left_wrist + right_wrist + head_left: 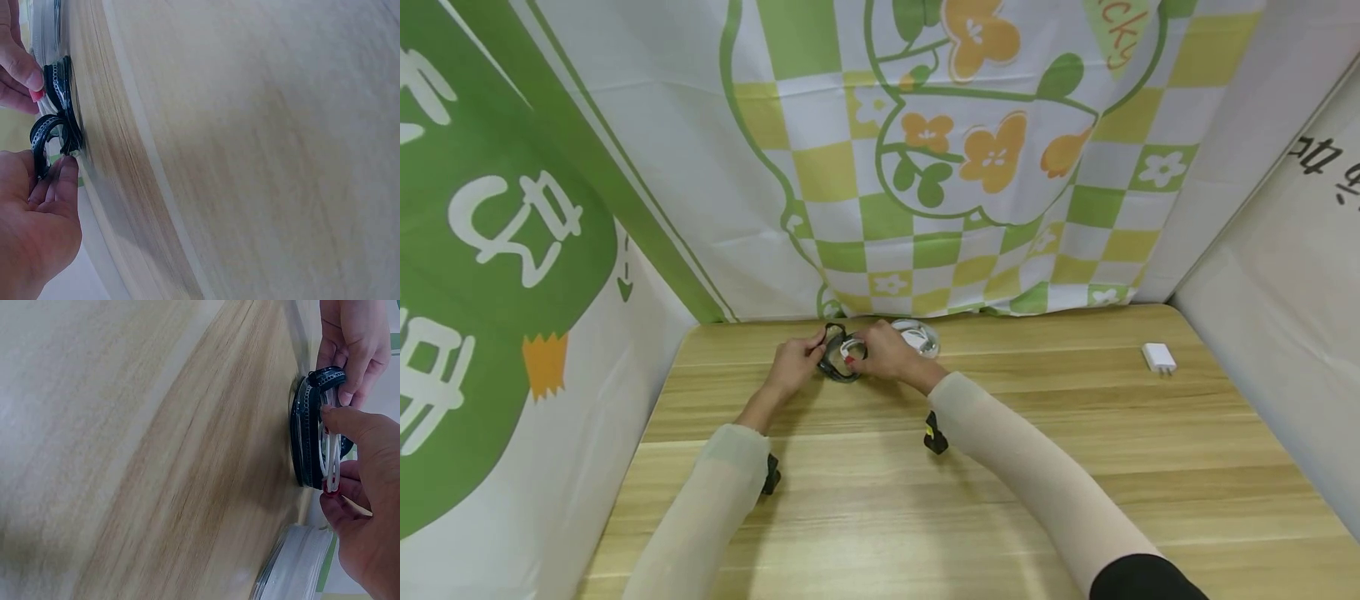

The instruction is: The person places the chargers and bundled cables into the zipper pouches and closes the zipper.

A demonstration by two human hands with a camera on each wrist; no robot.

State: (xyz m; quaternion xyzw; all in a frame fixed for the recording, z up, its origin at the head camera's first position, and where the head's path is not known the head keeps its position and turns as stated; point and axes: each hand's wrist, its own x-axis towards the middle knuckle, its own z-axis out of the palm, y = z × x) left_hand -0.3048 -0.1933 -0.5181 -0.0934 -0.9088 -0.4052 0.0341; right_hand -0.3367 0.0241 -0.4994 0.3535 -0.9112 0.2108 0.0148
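A small clear pouch with a black zippered edge (306,434) stands at the table's back edge, its zipper side pulled apart. My left hand (793,367) pinches the pouch's edge between thumb and fingers. My right hand (887,350) holds a coiled white cable (332,453) with red parts at the pouch's opening; thumb and fingertips grip the coil from both ends. In the left wrist view the black zipper strip (42,134) curls outward above the left fingers. How far the cable lies inside the pouch I cannot tell.
Just right of the right hand lies a clear round pouch (931,340) with something white inside. A white plug charger (1159,357) lies at the far right of the wooden table (880,517). Printed cloth (820,225) hangs along the back, with cloth walls at both sides.
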